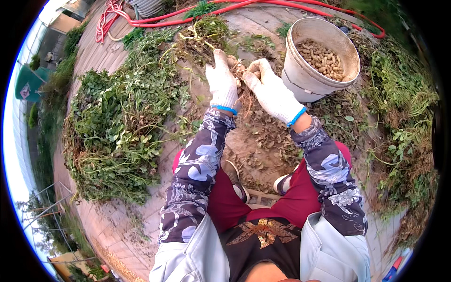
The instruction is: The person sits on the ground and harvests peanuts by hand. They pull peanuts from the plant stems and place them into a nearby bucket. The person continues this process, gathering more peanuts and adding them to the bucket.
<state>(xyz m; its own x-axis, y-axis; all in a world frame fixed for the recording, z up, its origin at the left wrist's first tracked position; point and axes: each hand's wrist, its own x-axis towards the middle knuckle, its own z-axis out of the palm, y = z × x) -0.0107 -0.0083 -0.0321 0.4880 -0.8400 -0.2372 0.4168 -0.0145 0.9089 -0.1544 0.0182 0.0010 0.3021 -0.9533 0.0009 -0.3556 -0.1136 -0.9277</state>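
Observation:
My left hand, in a white knit glove with a blue cuff edge, grips a peanut plant near its root end. The leafy stems point away from me, while thin roots hang between my hands. Several peanut pods cluster at the roots. My right hand, gloved alike, has thumb and fingers closed around a pod beside the root cluster; whether that pod is still attached cannot be seen. Just right of my right hand stands a dirty white plastic bucket, partly filled with unshelled peanuts.
A large heap of peanut plants lies to the left, and more pulled plants spread along the right. Dry leaves litter the ground before my feet. A red hose runs across the paving at the far side.

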